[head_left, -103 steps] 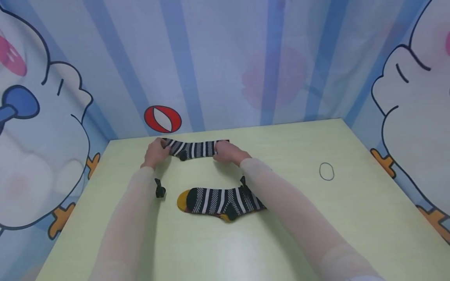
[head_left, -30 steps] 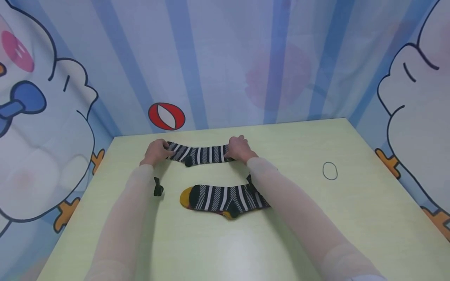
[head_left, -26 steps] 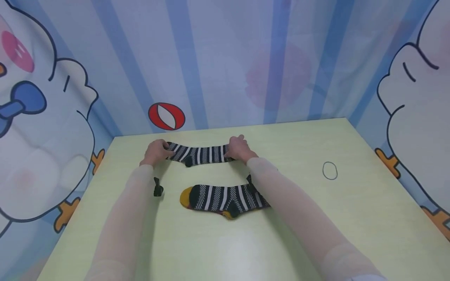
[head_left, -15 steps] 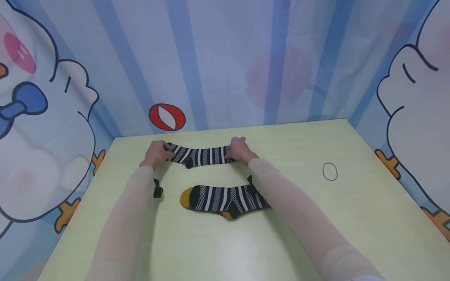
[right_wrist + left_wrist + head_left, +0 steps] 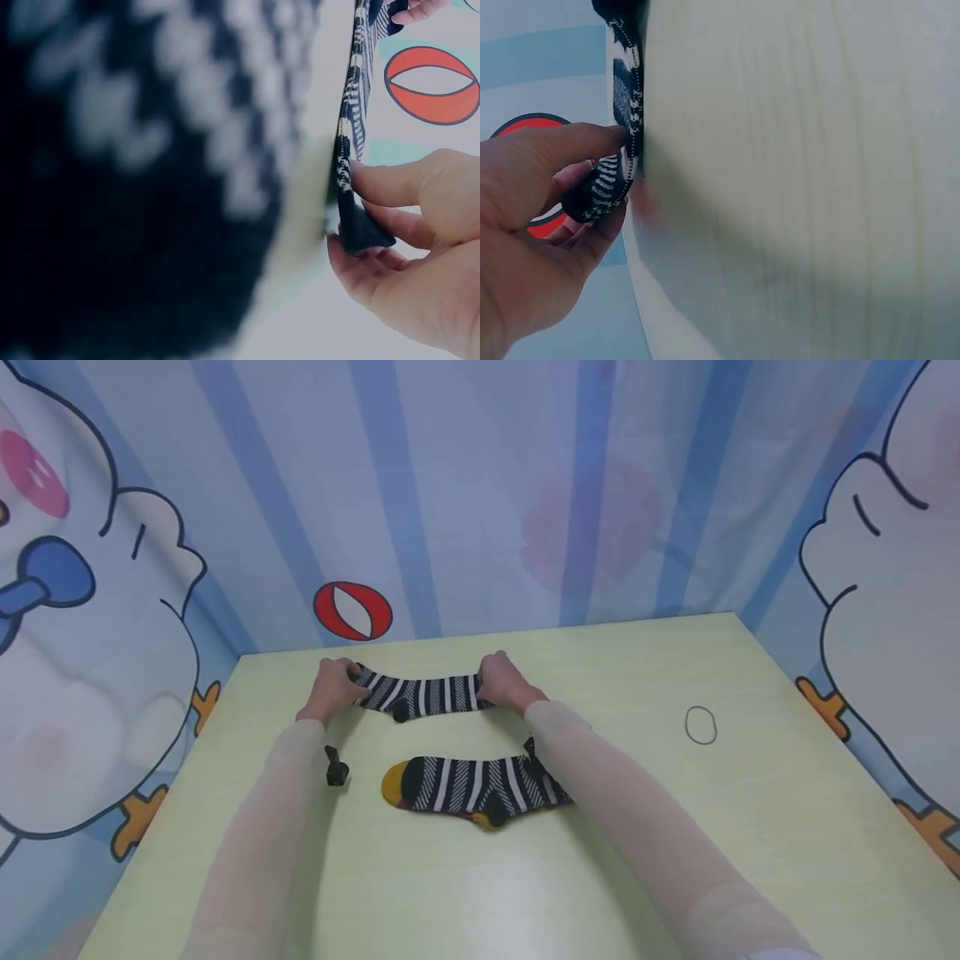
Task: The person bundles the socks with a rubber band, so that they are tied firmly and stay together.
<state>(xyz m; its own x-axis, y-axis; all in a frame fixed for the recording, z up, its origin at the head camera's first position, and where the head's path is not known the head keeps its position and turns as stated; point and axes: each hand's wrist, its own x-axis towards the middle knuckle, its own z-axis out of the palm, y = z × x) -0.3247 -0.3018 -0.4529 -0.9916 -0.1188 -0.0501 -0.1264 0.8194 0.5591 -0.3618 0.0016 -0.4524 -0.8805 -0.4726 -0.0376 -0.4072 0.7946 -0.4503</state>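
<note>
A black-and-white striped sock [image 5: 435,696] stretches sideways near the table's far edge, its dark heel facing me. My left hand [image 5: 333,689] pinches the toe end; in the left wrist view the thumb and fingers curl round the dark tip [image 5: 604,187]. My right hand [image 5: 504,683] pinches the cuff end, and the dark cuff [image 5: 364,229] sits between thumb and fingers in the right wrist view. Closer to me lies a similar striped sock [image 5: 457,783], with a mustard toe and heel showing from under it. My right forearm hides its cuff end.
A thin dark loop [image 5: 701,725] lies on the right of the pale table [image 5: 480,885]. A small black device [image 5: 337,770] sits under my left wrist. Printed fabric walls [image 5: 487,510] stand close behind the far edge and along both sides.
Since the oldest frame, the far sock has come slightly toward me and right, held by both hands. Over the last second, the right hand has shifted slightly left and its raised fingers have lowered.
</note>
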